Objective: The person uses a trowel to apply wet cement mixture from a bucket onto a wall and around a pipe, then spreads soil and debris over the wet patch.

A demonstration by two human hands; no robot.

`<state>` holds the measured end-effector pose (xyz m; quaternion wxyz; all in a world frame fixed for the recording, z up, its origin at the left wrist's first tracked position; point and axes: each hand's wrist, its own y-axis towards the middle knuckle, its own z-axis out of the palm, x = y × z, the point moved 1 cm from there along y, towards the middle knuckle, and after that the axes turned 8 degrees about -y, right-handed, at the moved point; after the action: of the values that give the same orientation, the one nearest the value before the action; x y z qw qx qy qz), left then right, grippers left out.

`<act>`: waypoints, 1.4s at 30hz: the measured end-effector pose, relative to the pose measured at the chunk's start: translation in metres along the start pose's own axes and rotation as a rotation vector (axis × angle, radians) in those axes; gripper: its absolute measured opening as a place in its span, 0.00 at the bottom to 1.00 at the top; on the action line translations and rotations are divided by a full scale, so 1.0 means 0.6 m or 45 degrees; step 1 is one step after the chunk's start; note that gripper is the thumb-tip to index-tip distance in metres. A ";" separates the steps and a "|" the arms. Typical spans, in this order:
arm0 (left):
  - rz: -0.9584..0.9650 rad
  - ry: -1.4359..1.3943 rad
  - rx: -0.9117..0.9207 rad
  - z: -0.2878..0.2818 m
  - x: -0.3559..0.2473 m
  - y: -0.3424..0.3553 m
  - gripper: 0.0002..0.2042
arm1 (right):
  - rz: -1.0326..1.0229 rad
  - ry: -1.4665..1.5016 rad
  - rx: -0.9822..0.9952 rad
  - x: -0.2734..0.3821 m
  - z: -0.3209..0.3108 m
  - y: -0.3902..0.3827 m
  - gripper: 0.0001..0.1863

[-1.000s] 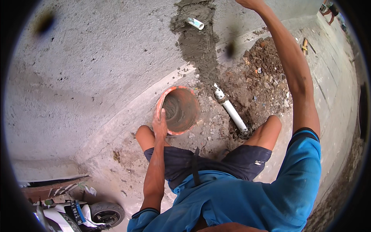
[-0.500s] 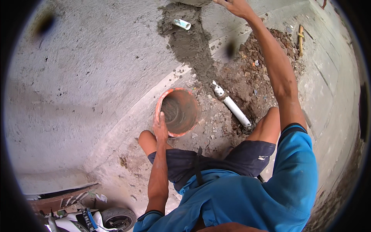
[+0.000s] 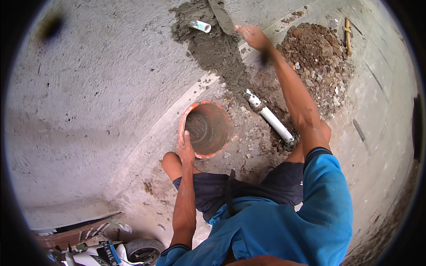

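Observation:
My left hand (image 3: 186,150) grips the near left rim of an orange bucket (image 3: 220,128), its thumb over the edge. Grey mortar coats the bucket's inside. With my right arm stretched forward, my right hand (image 3: 256,38) is closed on a trowel whose long grey blade (image 3: 220,17) lies against the wet mortar (image 3: 208,51) on the wall. Just left of that blade, a short white pipe end (image 3: 201,26) sticks out of the mortar. The trowel's handle is hidden in my fingers.
A longer white pipe (image 3: 276,125) lies in a dug channel right of the bucket. Beyond my right forearm rises a heap of soil and rubble (image 3: 324,53), with a wooden stick (image 3: 348,36) past it. A motorbike (image 3: 120,252) stands at the lower left.
My right hand has come down and left with the trowel, whose blade now shows along the mortar beside the pipe end. My left hand keeps hold of the bucket's rim.

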<state>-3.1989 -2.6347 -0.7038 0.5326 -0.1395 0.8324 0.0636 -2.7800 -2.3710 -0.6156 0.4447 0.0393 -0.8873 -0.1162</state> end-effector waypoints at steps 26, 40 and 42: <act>0.061 -0.034 0.008 0.012 -0.003 -0.002 0.30 | 0.105 0.109 0.089 -0.176 0.102 -0.015 0.41; 0.168 0.015 -0.042 0.017 0.001 0.001 0.28 | 0.077 0.026 -0.106 -0.104 0.110 0.001 0.43; 0.168 0.005 -0.065 0.019 0.004 -0.004 0.28 | 0.223 -0.007 0.088 -0.135 0.135 -0.035 0.43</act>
<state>-3.1891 -2.6343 -0.7110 0.5219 -0.0979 0.8389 0.1194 -2.7968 -2.3635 -0.7309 0.4491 -0.0234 -0.8920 -0.0461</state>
